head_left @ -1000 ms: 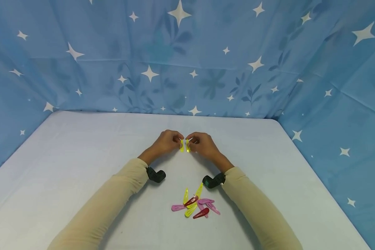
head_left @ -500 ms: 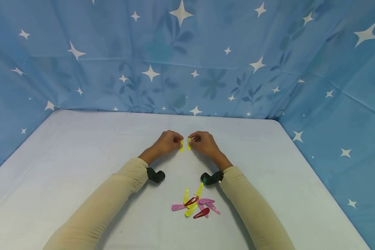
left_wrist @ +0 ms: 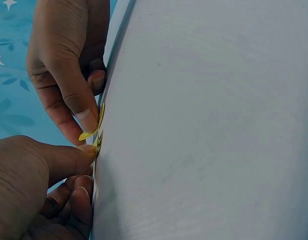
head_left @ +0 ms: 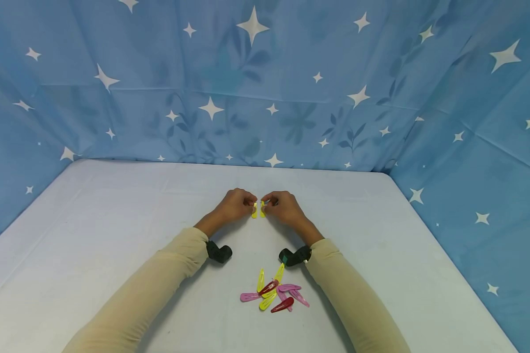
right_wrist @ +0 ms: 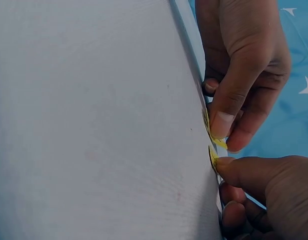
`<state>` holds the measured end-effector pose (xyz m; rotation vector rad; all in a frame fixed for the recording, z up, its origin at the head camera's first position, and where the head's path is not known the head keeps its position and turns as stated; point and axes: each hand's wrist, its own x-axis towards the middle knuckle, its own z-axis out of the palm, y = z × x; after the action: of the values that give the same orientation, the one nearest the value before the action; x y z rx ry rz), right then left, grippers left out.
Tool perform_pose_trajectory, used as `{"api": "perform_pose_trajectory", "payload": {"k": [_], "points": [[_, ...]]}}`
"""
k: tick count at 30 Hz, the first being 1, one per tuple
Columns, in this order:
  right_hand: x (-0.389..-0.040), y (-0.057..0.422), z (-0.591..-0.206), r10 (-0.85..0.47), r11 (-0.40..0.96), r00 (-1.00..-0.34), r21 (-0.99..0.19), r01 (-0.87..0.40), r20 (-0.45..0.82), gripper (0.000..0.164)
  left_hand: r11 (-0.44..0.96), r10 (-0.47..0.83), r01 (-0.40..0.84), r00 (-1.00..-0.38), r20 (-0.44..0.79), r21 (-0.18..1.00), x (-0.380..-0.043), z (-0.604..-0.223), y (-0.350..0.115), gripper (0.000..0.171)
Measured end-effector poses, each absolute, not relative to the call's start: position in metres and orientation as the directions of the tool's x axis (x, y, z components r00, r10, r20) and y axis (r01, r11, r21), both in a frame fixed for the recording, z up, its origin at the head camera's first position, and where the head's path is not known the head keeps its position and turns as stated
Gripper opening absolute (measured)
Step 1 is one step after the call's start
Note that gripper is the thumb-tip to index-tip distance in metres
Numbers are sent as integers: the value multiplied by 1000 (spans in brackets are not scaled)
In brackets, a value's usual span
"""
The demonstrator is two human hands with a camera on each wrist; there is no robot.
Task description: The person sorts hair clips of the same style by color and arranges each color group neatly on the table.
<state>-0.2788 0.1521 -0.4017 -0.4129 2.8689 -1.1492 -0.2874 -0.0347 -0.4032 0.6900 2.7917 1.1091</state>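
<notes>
snap hair clips (head_left: 269,288) look like glossy coated metal; the curtain (head_left: 265,88) is creased cloth, the sleeves (head_left: 152,282) matt cloth, wrist cameras (head_left: 219,253) matt plastic.

Sleeves, one pair: left sleeve (head_left: 147,282) and right sleeve (head_left: 353,289), long, plain beige cloth, wrinkled along the forearms, ending at the wrists. Wrist cameras, one pair: left camera (head_left: 220,252), black, bent in an elbow shape, rounded at the outer end; right camera (head_left: 294,256), black, of like form, its rounded end bearing a small green patch (head_left: 284,259). Left hand (head_left: 236,205) and right hand (head_left: 284,208): bare.
</notes>
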Motion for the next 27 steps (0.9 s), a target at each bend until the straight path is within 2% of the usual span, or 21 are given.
{"api": "perform_pose_trajectory", "payload": {"k": [6, 15, 27], "points": [[-279, 153, -403, -256, 682, -962, -688, -248, 93, 23, 627, 421, 387, -899, 124, 676, -285, -404, -39, 30], [-276, 156, -401, -277, 679, -954, -679, -279, 115, 23, 560, 530, 407, -846, 66, 722, -280, -399, -45, 41], [-272, 159, -401, -279, 674, -957, -693, -255, 81, 23, 597, 494, 367, -869, 34, 713, -281, -403, -42, 44]]}}
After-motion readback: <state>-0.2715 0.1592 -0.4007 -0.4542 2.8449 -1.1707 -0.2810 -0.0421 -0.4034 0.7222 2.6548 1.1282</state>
